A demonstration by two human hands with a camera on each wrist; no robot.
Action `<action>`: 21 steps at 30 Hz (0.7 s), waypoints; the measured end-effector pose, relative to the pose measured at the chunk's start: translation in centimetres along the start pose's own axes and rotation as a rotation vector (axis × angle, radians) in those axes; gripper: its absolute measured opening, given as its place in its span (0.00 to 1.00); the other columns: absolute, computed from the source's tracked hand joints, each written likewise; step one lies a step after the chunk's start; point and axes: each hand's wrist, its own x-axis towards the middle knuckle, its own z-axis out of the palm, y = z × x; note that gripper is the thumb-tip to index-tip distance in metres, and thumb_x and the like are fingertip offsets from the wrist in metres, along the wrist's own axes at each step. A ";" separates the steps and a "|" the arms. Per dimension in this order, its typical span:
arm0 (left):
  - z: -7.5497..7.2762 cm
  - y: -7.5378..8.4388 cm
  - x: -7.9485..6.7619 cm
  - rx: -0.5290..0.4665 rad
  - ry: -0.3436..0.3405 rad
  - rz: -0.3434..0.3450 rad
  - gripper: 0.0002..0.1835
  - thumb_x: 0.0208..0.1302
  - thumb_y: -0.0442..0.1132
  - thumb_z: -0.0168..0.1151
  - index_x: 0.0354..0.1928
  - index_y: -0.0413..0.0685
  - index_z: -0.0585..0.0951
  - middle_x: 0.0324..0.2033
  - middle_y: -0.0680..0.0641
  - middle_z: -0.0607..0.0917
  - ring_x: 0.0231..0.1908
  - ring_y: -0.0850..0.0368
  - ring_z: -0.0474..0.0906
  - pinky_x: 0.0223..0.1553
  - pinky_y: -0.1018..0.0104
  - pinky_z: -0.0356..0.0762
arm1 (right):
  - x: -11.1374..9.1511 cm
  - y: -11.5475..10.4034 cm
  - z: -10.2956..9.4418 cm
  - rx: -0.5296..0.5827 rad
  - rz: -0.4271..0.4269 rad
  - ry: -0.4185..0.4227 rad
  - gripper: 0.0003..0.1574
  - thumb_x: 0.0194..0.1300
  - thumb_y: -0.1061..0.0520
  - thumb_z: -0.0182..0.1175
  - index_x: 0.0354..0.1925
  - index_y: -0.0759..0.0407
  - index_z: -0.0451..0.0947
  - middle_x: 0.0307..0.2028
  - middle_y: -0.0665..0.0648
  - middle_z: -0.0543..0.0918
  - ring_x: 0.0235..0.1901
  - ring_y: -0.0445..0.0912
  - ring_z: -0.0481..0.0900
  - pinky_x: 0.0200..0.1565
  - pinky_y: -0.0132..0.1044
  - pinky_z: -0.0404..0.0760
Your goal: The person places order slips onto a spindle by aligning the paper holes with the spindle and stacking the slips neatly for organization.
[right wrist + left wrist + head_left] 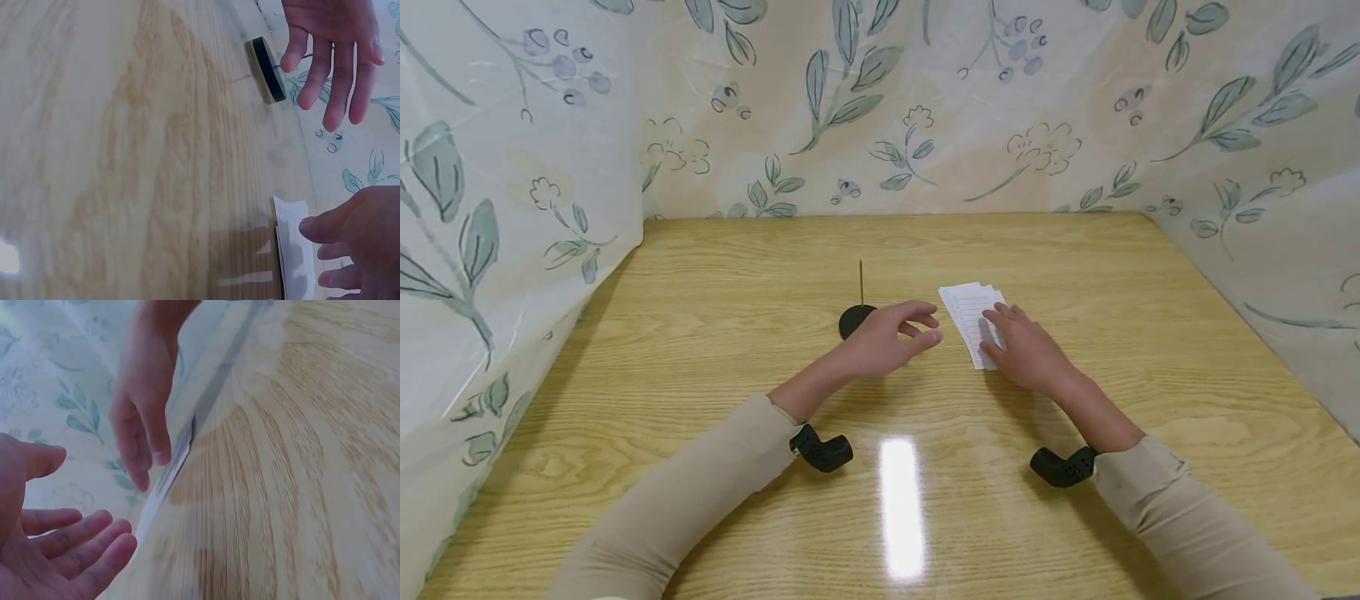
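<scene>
A stack of white paper slips (967,321) with printed lines lies slightly fanned on the table, right of centre. Over its right side is my right hand (1032,354), fingers loosely bent; in the right wrist view its thumb (322,226) is at the edge of the slips (292,250). Whether the fingertips touch the paper, I cannot tell. To the left stands a bill spike with a round black base (853,320) and a thin upright rod. My left hand (891,340) hovers in front of it, partly covering the base, fingers relaxed and holding nothing.
The wooden table (737,275) meets a leaf-patterned sheet (865,108) at the back and both sides. A black wrist camera (823,450) sits on the left wrist, another (1063,467) on the right. A bright light reflection (901,508) shows on the near tabletop.
</scene>
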 end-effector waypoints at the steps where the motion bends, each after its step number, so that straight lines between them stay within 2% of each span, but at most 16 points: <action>1: 0.0 0.0 0.1 -0.019 0.001 -0.008 0.29 0.70 0.52 0.54 0.69 0.48 0.67 0.58 0.51 0.79 0.56 0.56 0.78 0.47 0.64 0.80 | 0.0 0.1 0.0 0.000 -0.004 -0.001 0.35 0.71 0.54 0.52 0.70 0.68 0.58 0.72 0.73 0.53 0.72 0.70 0.48 0.68 0.65 0.52; 6: 0.3 0.1 0.3 -0.110 0.004 -0.041 0.28 0.71 0.51 0.54 0.68 0.48 0.68 0.56 0.51 0.80 0.55 0.54 0.78 0.43 0.64 0.81 | 0.0 0.5 -0.4 0.018 -0.011 -0.021 0.37 0.70 0.52 0.54 0.71 0.66 0.57 0.72 0.72 0.52 0.72 0.70 0.46 0.68 0.67 0.50; 13: 0.7 0.1 1.0 -0.220 0.004 -0.075 0.28 0.71 0.48 0.55 0.68 0.46 0.67 0.57 0.48 0.79 0.53 0.50 0.80 0.46 0.59 0.82 | 0.2 0.9 -0.2 0.030 -0.015 -0.037 0.38 0.70 0.51 0.56 0.70 0.66 0.58 0.72 0.73 0.54 0.72 0.71 0.46 0.68 0.68 0.50; 21: 1.3 0.0 1.9 -0.271 0.010 -0.079 0.27 0.71 0.48 0.54 0.68 0.45 0.67 0.56 0.45 0.79 0.50 0.48 0.82 0.46 0.58 0.82 | 0.2 1.0 0.1 0.014 -0.036 -0.016 0.36 0.68 0.53 0.58 0.67 0.70 0.62 0.70 0.74 0.59 0.71 0.71 0.50 0.66 0.67 0.54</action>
